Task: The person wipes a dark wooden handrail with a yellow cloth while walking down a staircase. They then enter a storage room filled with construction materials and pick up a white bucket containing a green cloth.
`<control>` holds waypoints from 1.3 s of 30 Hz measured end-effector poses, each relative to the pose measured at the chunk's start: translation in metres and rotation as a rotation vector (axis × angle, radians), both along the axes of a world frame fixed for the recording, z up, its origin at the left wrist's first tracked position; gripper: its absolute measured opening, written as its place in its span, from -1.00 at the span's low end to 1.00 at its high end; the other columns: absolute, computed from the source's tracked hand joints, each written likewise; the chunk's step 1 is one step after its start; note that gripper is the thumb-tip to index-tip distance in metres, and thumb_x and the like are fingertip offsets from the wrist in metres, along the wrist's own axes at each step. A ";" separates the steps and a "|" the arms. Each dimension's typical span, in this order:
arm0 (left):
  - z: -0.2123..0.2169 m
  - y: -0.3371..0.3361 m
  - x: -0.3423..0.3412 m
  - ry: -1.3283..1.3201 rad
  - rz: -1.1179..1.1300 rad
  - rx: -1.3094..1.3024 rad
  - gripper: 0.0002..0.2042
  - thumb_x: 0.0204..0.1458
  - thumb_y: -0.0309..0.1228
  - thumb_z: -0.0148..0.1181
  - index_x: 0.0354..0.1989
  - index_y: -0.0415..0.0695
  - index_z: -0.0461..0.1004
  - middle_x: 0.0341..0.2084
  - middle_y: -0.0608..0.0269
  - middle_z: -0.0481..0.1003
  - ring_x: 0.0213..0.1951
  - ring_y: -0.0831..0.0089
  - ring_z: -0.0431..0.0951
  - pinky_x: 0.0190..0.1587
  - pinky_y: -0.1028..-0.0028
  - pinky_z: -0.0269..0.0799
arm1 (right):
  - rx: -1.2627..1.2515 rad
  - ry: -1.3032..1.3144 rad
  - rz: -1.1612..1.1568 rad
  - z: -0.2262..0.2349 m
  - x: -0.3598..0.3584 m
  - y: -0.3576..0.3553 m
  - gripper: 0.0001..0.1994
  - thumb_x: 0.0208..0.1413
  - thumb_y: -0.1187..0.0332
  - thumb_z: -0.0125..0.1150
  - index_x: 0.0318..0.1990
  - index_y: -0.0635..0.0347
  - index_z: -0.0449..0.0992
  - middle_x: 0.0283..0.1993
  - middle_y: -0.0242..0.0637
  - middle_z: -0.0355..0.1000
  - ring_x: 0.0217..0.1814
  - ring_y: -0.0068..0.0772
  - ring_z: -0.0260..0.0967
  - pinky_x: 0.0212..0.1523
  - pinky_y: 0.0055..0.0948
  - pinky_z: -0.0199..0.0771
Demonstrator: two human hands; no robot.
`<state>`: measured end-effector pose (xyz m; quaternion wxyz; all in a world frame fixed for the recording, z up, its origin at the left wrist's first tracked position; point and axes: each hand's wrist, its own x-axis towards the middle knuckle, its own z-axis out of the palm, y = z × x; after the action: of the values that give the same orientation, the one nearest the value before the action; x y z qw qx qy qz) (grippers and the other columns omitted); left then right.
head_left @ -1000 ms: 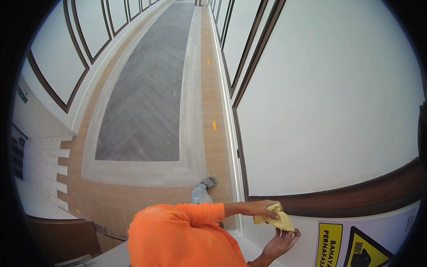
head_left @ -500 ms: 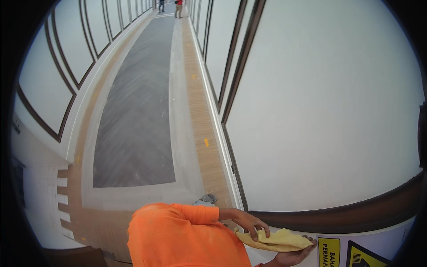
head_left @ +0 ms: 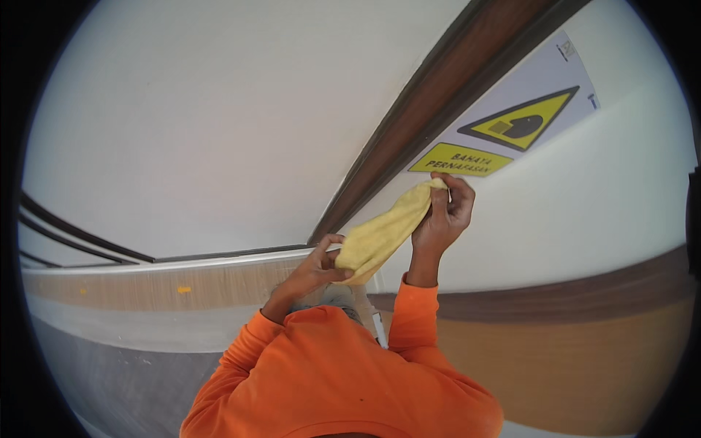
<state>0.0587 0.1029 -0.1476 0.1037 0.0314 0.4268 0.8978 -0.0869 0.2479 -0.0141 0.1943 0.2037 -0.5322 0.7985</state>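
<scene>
Our left hand (head_left: 312,270) and right hand (head_left: 447,217) pinch the yellow cloth (head_left: 383,235) — seemingly spreading it; folding would need even tension.

yellow cloth (head_left: 385,235) held between left hand (head_left: 310,272) and right hand (head_left: 447,219); warning sign (head_left: 515,124) on white wall (head_left: 577,212), beside brown trim (head_left: 431,102).

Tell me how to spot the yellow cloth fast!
Find the big white wall panel, then the dark brown trim slanting along its edge. Near the trim's lower end, above an orange shirt, are a left hand and a right hand. The yellow cloth is held between them, long and creased, unlike the flat yellow sign.
</scene>
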 end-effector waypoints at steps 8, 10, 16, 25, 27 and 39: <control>0.022 0.015 -0.009 0.054 -0.138 -0.165 -0.52 0.21 -0.50 0.28 0.25 -0.14 0.23 0.11 0.18 0.49 0.17 0.43 0.46 0.24 0.37 0.34 | 0.282 0.051 -0.421 0.004 -0.025 -0.027 -0.87 0.12 0.64 0.28 -0.19 0.33 0.53 -0.30 -0.36 0.45 -0.27 -0.59 0.44 -0.19 -0.60 0.50; 0.024 0.012 -0.013 0.091 -0.092 -0.223 -0.53 0.22 -0.43 0.29 0.24 -0.16 0.24 0.05 0.19 0.51 0.12 0.47 0.48 0.19 0.40 0.35 | 0.238 0.045 -0.461 0.009 -0.030 -0.037 -0.88 0.10 0.63 0.28 -0.21 0.32 0.51 -0.33 -0.37 0.44 -0.30 -0.61 0.43 -0.23 -0.60 0.49; 0.019 -0.011 -0.017 0.085 -0.071 -0.254 -0.56 0.24 -0.39 0.28 0.21 -0.19 0.27 0.04 0.20 0.50 0.11 0.45 0.49 0.21 0.39 0.35 | 0.223 0.058 -0.505 0.001 -0.042 -0.047 -0.88 0.06 0.61 0.28 -0.26 0.29 0.48 -0.36 -0.37 0.47 -0.37 -0.65 0.40 -0.33 -0.62 0.45; 0.027 -0.022 -0.033 0.054 -0.131 -0.245 -0.60 0.24 -0.49 0.23 0.21 -0.14 0.27 0.06 0.27 0.48 0.12 0.49 0.44 0.16 0.42 0.35 | 0.355 0.229 -0.668 0.008 -0.050 -0.045 -0.82 -0.05 0.61 0.37 -0.31 0.29 0.48 -0.45 -0.38 0.46 -0.52 -0.64 0.38 -0.44 -0.61 0.41; 0.030 -0.021 -0.035 0.098 -0.145 -0.271 -0.58 0.24 -0.48 0.24 0.23 -0.15 0.26 0.08 0.26 0.47 0.14 0.48 0.43 0.17 0.41 0.35 | 0.392 0.220 -0.685 0.025 -0.050 -0.047 -0.82 -0.06 0.61 0.37 -0.33 0.29 0.47 -0.46 -0.39 0.46 -0.53 -0.66 0.37 -0.44 -0.61 0.41; 0.017 -0.022 -0.029 0.057 -0.178 -0.273 -0.56 0.26 -0.43 0.23 0.26 -0.16 0.26 0.07 0.25 0.47 0.12 0.48 0.43 0.15 0.40 0.38 | 0.337 0.151 -0.619 0.019 -0.047 -0.049 -0.84 -0.03 0.58 0.38 -0.32 0.30 0.49 -0.46 -0.43 0.46 -0.46 -0.67 0.35 -0.38 -0.62 0.40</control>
<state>0.0299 0.0810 -0.1310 0.1740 0.0800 0.5430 0.8176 -0.1337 0.1984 0.0045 0.4293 0.1205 -0.6770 0.5855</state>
